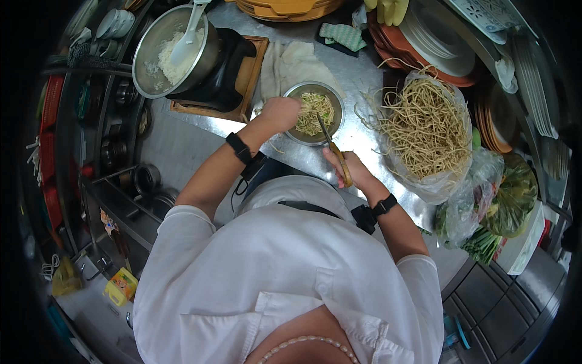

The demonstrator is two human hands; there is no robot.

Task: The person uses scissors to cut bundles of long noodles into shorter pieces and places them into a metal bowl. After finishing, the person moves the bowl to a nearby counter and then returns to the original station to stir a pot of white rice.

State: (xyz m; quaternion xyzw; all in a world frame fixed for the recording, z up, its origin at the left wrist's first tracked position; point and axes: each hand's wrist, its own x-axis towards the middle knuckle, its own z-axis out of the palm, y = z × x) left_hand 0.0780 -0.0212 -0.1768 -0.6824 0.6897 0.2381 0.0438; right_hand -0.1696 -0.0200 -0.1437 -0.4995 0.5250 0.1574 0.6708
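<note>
My right hand (352, 169) grips a pair of scissors (340, 157) with yellow-brown handles. The dark blades point up into a round metal bowl (337, 98). Cut pale root pieces (311, 128), with some green bits among them, lie in the bowl. My left hand (283, 113) is curled at the bowl's left rim, its fingertips over the contents; what they may hold is hidden. To the right, a large heap of long, thin, pale-brown roots (425, 127) spills out of a clear plastic bag (429, 191).
Behind the bowl lies a pale cloth (295, 66). At left, a metal pot (143, 68) of rice with a white paddle (186, 43) stands tilted over a wooden board (255, 77). Stacked plates (434, 41) and bagged greens (511, 200) sit right on the steel counter (359, 120).
</note>
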